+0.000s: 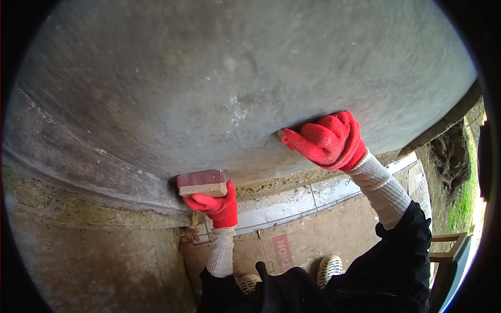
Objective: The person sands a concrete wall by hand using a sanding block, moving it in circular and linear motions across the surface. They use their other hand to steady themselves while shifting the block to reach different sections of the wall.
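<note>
My left hand (215, 207), in a red knitted glove, grips a small rectangular block (202, 182) from below. The block has a maroon upper face and a rough tan side, and its far edge lies at the lower part of a smooth grey concrete-like surface (250, 68). Higher up and to the right, my right hand (329, 141) wears a matching red glove and rests against that same surface. Its fingers are curled, with one bare-looking fingertip at the glove's end. Whatever lies under the right palm, if anything, is hidden.
A mossy, rough ledge (94, 208) runs along the grey surface's left foot. White tiles (271, 208) border its base. Flattened cardboard (313, 229) covers the ground under my shoes (329, 268). At right stand a wooden-framed chair (449, 250) and some grass (462, 203).
</note>
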Available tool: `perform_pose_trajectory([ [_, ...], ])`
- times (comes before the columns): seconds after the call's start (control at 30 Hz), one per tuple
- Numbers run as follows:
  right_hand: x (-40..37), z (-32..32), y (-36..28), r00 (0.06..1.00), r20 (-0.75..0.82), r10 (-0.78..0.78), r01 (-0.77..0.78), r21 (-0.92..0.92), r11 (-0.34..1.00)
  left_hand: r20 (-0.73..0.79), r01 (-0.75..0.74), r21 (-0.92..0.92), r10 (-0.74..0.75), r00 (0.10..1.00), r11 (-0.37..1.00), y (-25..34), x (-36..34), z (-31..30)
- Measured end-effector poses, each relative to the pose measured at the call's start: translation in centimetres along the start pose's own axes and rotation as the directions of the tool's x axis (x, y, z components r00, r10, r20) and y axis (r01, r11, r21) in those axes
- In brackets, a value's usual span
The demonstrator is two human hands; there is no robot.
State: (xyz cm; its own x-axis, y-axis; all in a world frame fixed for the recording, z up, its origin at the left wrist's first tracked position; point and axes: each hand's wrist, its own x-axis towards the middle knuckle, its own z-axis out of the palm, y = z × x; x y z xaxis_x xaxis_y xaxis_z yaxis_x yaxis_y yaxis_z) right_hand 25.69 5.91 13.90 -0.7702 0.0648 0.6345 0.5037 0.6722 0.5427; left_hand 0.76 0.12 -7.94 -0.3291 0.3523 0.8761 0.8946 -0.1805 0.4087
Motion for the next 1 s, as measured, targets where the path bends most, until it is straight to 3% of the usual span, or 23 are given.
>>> perform_pose_trajectory([
  [0.1, -0.3, 0.0, 0.0, 1.0, 0.027, 0.0, 0.0, 0.003, 1.0, -0.003, 0.057, 0.037, -0.057, 0.998, 0.998, 2.5, 4.2, -1.7],
  [0.23, -0.1, 0.2, 0.1, 1.0, -0.012, -0.002, 0.002, 0.001, 1.0, -0.011, -0.036, 0.112, 0.038, 0.999, 0.993, 3.6, 5.7, -1.9],
  [0.37, -0.3, -0.1, 0.1, 0.999, 0.019, -0.035, 0.035, -0.036, 0.999, 0.004, 0.002, 0.094, -0.003, 1.0, 0.996, -0.1, -0.8, 0.2],
  [0.4, -0.3, 0.1, 0.1, 1.0, 0.02, -0.011, 0.011, -0.002, 1.0, 0.005, 0.113, 0.068, -0.113, 0.994, 0.991, 0.5, -0.6, -0.1],
  [0.53, 0.0, 0.0, 0.1, 0.999, 0.031, 0.008, -0.009, 0.036, 0.999, -0.05, 0.267, -0.057, -0.27, 0.961, 0.962, 3.8, 5.5, -1.6],
  [0.67, 0.0, 0.2, 0.2, 1.0, -0.017, 0.006, -0.006, 0.048, 0.999, -0.019, 0.18, 0.075, -0.179, 0.984, 0.981, 3.4, 4.6, -1.4],
  [0.77, -0.1, 0.1, 0.0, 0.999, -0.033, -0.003, 0.004, 0.02, 1.0, 0.011, 0.167, 0.031, -0.168, 0.986, 0.985, 2.1, 2.0, -0.4],
  [0.8, -0.2, 0.2, -0.1, 1.0, -0.018, 0.006, -0.006, 0.017, 1.0, 0.033, 0.258, -0.03, -0.257, 0.966, 0.966, 2.2, 2.3, -0.5],
  [0.9, -0.5, -0.1, 0.0, 0.999, 0.038, -0.005, 0.005, -0.001, 1.0, 0.024, 0.332, -0.062, -0.331, 0.943, 0.941, 4.0, 4.7, -1.8],
  [0.93, -0.7, -0.2, 0.0, 0.997, 0.077, -0.021, 0.022, -0.013, 1.0, -0.001, 0.258, -0.034, -0.258, 0.966, 0.966, 4.9, 6.7, -2.2],
  [1.0, -0.8, -0.1, 0.0, 0.997, 0.07, -0.026, 0.027, -0.01, 1.0, -0.005, 0.259, 0.012, -0.259, 0.966, 0.966, 4.9, 6.1, -2.0],
])
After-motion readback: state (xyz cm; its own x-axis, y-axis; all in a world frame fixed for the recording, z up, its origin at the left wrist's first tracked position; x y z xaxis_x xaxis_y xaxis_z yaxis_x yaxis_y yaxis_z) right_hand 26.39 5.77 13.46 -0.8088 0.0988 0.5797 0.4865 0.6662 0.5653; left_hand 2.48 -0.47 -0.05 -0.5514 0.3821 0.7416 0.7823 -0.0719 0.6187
